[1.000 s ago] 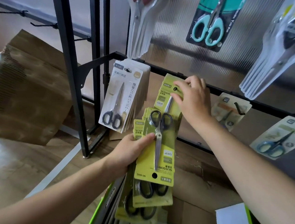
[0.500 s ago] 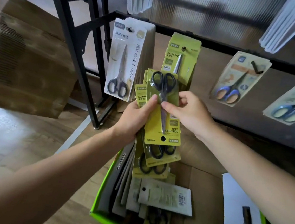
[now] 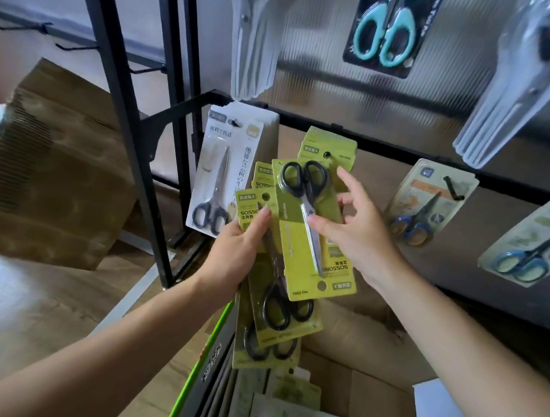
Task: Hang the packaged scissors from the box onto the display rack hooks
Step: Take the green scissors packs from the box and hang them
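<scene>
- Left hand (image 3: 233, 254): fingers hidden behind the fanned green packs (image 3: 275, 308); only the thumb shows.
- Top pack (image 3: 292, 243) covers most of the hung green pack (image 3: 334, 147).
- Teal scissors pack (image 3: 386, 28): cut off by the top edge.
- Clear blister packs (image 3: 524, 80): blurred, contents unclear.
- Box (image 3: 376, 403): cut off by the bottom edge.
- Small print on the cards: unreadable.

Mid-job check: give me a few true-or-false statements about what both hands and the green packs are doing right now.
1. The left hand holds a stack of green packs. True.
2. The front pack has its hang hole at the top. False: the hole is at the bottom, handles up.
3. The right hand is empty. False: it pinches the front pack.
4. Matching hanging packs are already on the rack behind the hands. True.
</scene>
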Motion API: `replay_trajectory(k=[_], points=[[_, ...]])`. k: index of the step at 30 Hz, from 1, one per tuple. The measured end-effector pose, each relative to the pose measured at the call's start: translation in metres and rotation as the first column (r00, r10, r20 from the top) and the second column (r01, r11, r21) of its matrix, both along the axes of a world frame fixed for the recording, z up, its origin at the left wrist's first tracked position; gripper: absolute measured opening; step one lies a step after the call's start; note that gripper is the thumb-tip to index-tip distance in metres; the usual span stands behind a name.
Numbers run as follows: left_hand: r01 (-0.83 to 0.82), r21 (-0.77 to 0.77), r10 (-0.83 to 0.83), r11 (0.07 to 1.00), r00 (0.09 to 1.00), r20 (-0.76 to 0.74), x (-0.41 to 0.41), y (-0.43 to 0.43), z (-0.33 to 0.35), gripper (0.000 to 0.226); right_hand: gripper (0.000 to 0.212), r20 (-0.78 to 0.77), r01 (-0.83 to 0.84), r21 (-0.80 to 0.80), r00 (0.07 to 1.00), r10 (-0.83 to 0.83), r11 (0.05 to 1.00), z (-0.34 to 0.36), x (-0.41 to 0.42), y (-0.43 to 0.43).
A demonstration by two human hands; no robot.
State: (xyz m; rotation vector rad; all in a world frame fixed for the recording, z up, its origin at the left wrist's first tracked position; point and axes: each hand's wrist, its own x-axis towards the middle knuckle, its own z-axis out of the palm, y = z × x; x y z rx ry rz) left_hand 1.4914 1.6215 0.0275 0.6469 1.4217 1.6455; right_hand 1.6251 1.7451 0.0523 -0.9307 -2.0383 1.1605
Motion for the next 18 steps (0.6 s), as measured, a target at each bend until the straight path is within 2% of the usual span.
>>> replay_trajectory(k=[3,5,7,9,15,18], points=[[-0.056,-0.019,0.055,0.998,0.998,-0.012,-0.008,0.001,0.003,0.032,0.086,0.023,-0.041,-0.014,0.999,0.041,0.999,0.002,0.003,0.007],[-0.078,-0.021,0.077,0.997,0.997,-0.021,-0.013,-0.001,0.003,0.033,0.084,0.088,-0.132,-0.041,0.987,0.136,0.99,0.007,0.007,0.007],[-0.055,-0.001,0.055,0.998,0.998,0.0,-0.013,-0.003,0.001,0.035,0.082,0.173,-0.197,-0.032,0.965,0.2,0.98,0.01,0.009,0.011],[-0.016,0.012,0.015,1.0,0.999,0.03,-0.011,-0.006,0.001,0.035,0.081,0.244,-0.194,-0.021,0.95,0.193,0.981,0.015,0.007,0.013],[-0.017,-0.026,0.019,1.0,0.995,0.097,-0.012,-0.007,-0.002,0.029,0.075,0.242,-0.25,-0.019,0.938,0.247,0.968,0.007,0.005,0.019],[-0.018,-0.031,0.02,0.999,0.998,0.062,-0.01,-0.006,0.0,0.027,0.077,0.276,-0.249,-0.026,0.929,0.246,0.968,-0.004,0.009,0.021]])
